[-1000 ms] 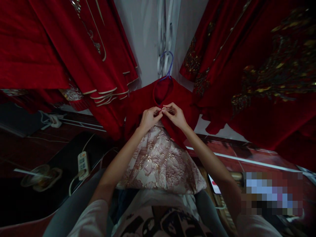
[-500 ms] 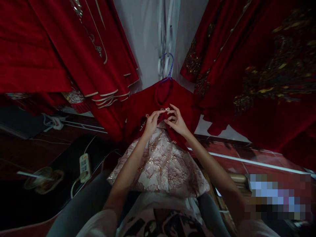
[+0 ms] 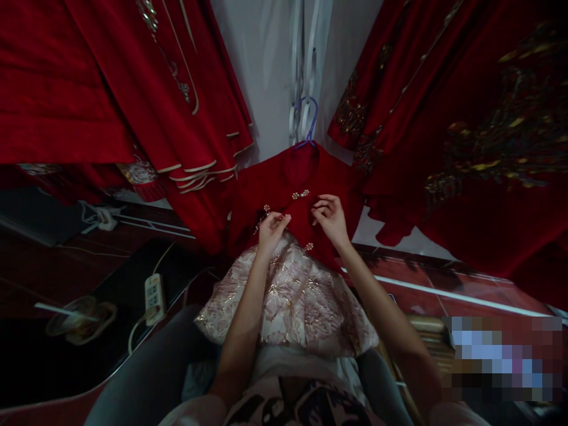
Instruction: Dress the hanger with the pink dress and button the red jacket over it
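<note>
A red jacket (image 3: pixel 260 183) with a pale pink brocade skirt (image 3: pixel 293 296) below it hangs on a purple hanger (image 3: pixel 313 121) in front of me. A beaded flower clasp (image 3: pixel 300 194) joins its two front edges below the neck opening. Lower down are a beaded flower (image 3: pixel 309 247) on the right front and a beaded ornament (image 3: pixel 265 209) on the left. My left hand (image 3: pixel 271 234) pinches the jacket's left front edge between thumb and fingers. Just right of the clasp, my right hand (image 3: pixel 332 222) has bent fingers, thumb apart, holding nothing visible.
Red embroidered garments (image 3: pixel 190 136) hang at left, and more (image 3: pixel 479 142) at right. A black table (image 3: pixel 177 260) at left bears a power strip (image 3: pixel 154 299) and a plastic cup (image 3: pixel 73 313) with a straw. A white rail (image 3: pixel 444 291) runs low at right.
Both hands have come off the neck clasp, which now shows fastened. My left hand moved down to the jacket edge; my right hand drew away to the right.
</note>
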### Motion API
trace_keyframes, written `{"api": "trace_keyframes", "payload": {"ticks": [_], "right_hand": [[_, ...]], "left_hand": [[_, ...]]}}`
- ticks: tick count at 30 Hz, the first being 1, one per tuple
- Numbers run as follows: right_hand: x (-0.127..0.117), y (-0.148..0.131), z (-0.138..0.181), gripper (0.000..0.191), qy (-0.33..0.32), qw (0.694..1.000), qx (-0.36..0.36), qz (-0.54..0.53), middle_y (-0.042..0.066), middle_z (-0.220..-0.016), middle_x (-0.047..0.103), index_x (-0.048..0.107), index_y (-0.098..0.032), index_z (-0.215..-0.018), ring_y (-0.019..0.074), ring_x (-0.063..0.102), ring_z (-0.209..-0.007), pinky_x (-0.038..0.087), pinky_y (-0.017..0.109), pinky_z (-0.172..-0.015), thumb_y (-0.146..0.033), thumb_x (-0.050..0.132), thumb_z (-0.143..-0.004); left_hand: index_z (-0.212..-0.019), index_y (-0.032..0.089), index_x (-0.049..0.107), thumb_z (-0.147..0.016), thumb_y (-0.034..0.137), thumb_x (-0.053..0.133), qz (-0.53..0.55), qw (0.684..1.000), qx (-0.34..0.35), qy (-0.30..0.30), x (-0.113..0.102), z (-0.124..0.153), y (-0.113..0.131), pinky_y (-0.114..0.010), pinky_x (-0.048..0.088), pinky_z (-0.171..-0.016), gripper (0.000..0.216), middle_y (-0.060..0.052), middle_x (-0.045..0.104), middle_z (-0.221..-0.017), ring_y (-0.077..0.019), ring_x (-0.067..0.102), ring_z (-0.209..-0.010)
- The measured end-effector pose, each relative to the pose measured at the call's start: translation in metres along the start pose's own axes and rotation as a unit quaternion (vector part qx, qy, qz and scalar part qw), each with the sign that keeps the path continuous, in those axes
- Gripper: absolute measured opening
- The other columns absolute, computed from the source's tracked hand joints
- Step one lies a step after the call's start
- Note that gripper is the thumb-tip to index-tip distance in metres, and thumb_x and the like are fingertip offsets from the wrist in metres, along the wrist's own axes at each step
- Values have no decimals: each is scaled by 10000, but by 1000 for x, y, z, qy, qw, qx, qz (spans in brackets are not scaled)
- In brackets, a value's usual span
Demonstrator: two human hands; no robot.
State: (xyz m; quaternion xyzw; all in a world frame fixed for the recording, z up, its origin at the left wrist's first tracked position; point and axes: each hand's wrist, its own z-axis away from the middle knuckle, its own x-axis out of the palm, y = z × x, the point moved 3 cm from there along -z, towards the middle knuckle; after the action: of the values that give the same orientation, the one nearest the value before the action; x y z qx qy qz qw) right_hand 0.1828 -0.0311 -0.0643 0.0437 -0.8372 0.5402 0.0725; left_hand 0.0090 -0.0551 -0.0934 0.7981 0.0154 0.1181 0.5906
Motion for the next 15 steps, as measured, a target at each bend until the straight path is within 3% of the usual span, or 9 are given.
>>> {"api": "trace_keyframes", "payload": {"ticks": [2, 5, 9, 15], "right_hand": [[5, -1, 7, 323, 9, 998, -31, 47, -38, -766, 512, 493, -230, -968, 51, 446, -500, 399, 154, -382, -311, 697, -730], [29, -1, 18, 287, -74, 993, -13, 85, -20, -743, 552, 529, -218, -999, 63, 470, -478, 376, 164, -349, -409, 629, -809], [65, 4, 23, 341, -137, 979, -27, 150, 40, -896, 609, 567, -205, -1038, 124, 602, -696, 517, 217, -503, -429, 644, -792], [85, 27, 15, 204, -113, 980, -34, 157, 38, -889, 626, 549, -201, -942, 119, 595, -722, 532, 237, -610, -291, 632, -779]], "left_hand": [[-815, 172, 599, -668, 479, 735, 11, 998, -1, 66, -14, -5, -3, -207, 512, -664, 366, -5, 654, -791, -97, 619, -713], [-870, 168, 615, -650, 477, 748, 22, 992, -16, 125, -27, -9, -11, -211, 521, -635, 402, -16, 670, -791, -97, 622, -685], [-917, 171, 639, -724, 488, 687, 25, 992, 4, 124, -33, -9, -14, -233, 542, -680, 375, -35, 695, -870, -110, 645, -743], [-845, 156, 660, -796, 511, 602, -37, 994, 22, 101, -42, -11, -17, -280, 537, -762, 363, -42, 695, -797, -132, 651, -739]]}}
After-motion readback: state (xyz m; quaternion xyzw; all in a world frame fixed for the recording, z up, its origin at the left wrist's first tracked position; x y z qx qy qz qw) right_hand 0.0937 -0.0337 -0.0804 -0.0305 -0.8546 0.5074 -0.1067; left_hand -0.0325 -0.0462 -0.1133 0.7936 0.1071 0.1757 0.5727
